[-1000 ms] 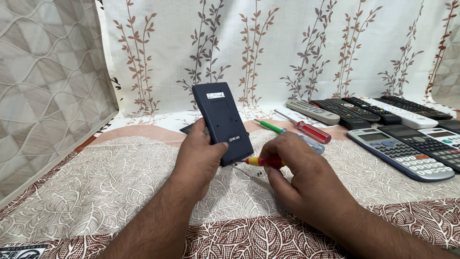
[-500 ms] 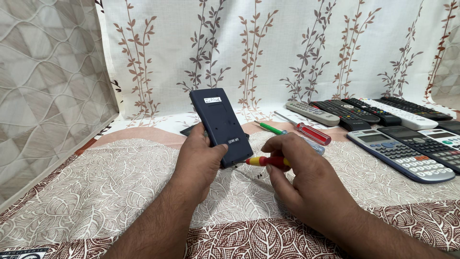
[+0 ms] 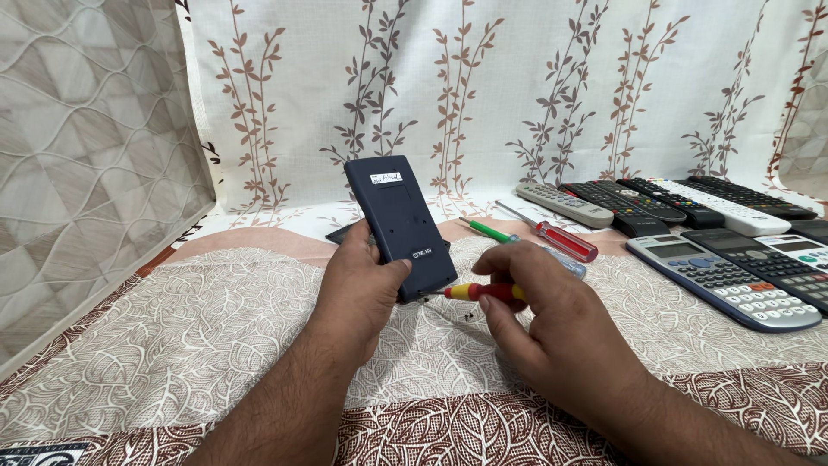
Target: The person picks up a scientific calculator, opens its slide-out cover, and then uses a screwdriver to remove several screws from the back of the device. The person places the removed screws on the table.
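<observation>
My left hand (image 3: 358,289) holds a dark blue calculator (image 3: 398,220) upright with its back toward me; a small white label sits near its top. My right hand (image 3: 552,324) grips a small screwdriver with a red and yellow handle (image 3: 483,292). Its tip touches the calculator's lower right corner. A few tiny dark screws (image 3: 467,316) lie on the cloth just below the tool. A dark flat piece (image 3: 343,233) lies on the cloth behind the calculator, mostly hidden.
A red-handled screwdriver (image 3: 561,240), a green one (image 3: 487,230) and a clear blue one (image 3: 565,261) lie behind my right hand. Several remote controls (image 3: 621,200) and grey calculators (image 3: 720,280) line the right side. A leaf-patterned cloth (image 3: 190,345) covers the surface; curtains hang behind.
The calculator has shifted slightly left and lower in my left hand. My right hand keeps the screwdriver tip at the lower corner, with the fingers turned a little.
</observation>
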